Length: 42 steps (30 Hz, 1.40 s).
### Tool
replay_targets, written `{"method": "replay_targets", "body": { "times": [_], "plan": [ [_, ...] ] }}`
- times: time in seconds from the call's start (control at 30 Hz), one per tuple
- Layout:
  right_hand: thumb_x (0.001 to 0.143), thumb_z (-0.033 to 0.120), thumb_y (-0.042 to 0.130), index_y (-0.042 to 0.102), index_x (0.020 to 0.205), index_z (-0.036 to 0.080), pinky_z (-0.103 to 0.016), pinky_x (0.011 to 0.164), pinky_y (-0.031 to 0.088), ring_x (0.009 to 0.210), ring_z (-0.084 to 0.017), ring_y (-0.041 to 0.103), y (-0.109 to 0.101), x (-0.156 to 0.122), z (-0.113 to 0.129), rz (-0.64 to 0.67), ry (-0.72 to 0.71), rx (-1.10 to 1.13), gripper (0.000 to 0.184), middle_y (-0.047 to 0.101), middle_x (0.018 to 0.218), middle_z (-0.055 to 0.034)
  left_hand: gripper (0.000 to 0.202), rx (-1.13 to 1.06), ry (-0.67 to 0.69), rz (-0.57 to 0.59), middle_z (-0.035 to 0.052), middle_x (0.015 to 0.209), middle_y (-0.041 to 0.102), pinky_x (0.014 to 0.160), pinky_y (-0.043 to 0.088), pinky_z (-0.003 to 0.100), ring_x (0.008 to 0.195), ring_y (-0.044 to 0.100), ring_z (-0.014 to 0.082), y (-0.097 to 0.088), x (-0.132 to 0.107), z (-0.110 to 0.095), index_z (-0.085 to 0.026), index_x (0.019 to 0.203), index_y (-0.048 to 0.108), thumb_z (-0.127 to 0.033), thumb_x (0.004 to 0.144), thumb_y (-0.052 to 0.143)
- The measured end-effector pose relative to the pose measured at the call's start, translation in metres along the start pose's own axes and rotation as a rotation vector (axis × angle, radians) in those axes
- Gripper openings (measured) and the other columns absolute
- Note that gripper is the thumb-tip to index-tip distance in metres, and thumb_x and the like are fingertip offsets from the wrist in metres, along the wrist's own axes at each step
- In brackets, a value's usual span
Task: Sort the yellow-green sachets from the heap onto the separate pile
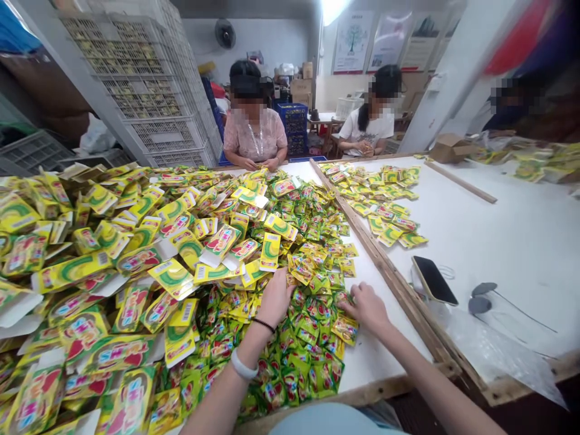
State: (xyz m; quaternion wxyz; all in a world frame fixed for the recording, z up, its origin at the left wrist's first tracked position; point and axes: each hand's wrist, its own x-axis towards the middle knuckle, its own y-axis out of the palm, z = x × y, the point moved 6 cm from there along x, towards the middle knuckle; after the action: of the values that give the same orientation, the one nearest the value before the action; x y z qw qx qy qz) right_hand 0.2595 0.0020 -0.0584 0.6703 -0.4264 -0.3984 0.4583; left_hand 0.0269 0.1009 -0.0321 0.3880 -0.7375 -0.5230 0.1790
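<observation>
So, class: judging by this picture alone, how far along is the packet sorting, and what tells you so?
Early on, it seems. Looking done: a small spread of packets lies apart on the next table. In hand: the left hand and right hand rest on small sachets, neither showing a closed grip. Left: the big heap of sachets and larger pouches covers most of the near table.

Stacked crates (149, 90) left, wall fan (225, 33), posters (353, 41).

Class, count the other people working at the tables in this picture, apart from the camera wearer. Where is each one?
3. One person in a pink top sits at the far table edge; one in a white top sits right of them; a third, partly hidden, is at far right.
</observation>
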Motion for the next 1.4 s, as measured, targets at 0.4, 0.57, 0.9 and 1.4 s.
{"method": "replay_targets", "body": {
  "times": [0.4,0.57,0.9,1.4],
  "plan": [
    [0.079,0.045,0.062,0.043,0.092,0.022,-0.025,0.044,0.045,0.056,-0.015,0.057,-0.003,-0.027,0.107,0.37,0.066,1.355,0.033,0.064,0.074,-0.0006,0.029,-0.702,-0.243,-0.124,0.0073,0.086,0.062,0.071,0.048,0.031,0.077,0.059,0.0192,-0.01,-0.059,-0.001,-0.016,0.084,0.059,-0.044,0.078,0.052],
    [0.08,0.044,0.06,0.049,0.093,0.022,-0.021,0.042,0.034,0.046,-0.009,0.042,-0.008,-0.02,0.125,0.293,-0.016,1.184,0.027,0.05,0.057,0.0064,0.032,-0.869,-0.275,-0.133,0.0067,0.088,0.064,0.077,0.047,0.03,0.084,0.059,0.0196,-0.013,-0.068,-0.016,-0.018,0.092,0.062,-0.046,0.081,0.051],
    [0.081,0.043,0.058,0.056,0.099,0.02,-0.029,0.068,0.048,0.077,-0.017,0.059,-0.007,-0.014,0.104,0.153,0.029,1.301,0.029,0.063,0.09,-0.0041,0.027,-0.453,0.045,-0.213,0.0087,0.094,0.062,0.087,0.045,0.038,0.095,0.055,0.022,-0.012,-0.036,-0.039,-0.018,0.09,0.065,-0.032,0.089,0.042],
    [0.09,0.025,0.039,0.052,0.083,0.019,-0.034,0.069,0.046,0.08,-0.023,0.059,0.03,-0.064,0.05,0.074,-0.165,0.473,0.016,0.059,0.087,-0.0089,0.059,0.491,0.682,0.14,0.0109,0.148,0.026,0.114,0.012,0.048,0.139,0.011,0.0238,-0.063,0.068,-0.028,-0.014,0.137,0.031,-0.014,0.079,0.046]
  ]
}}
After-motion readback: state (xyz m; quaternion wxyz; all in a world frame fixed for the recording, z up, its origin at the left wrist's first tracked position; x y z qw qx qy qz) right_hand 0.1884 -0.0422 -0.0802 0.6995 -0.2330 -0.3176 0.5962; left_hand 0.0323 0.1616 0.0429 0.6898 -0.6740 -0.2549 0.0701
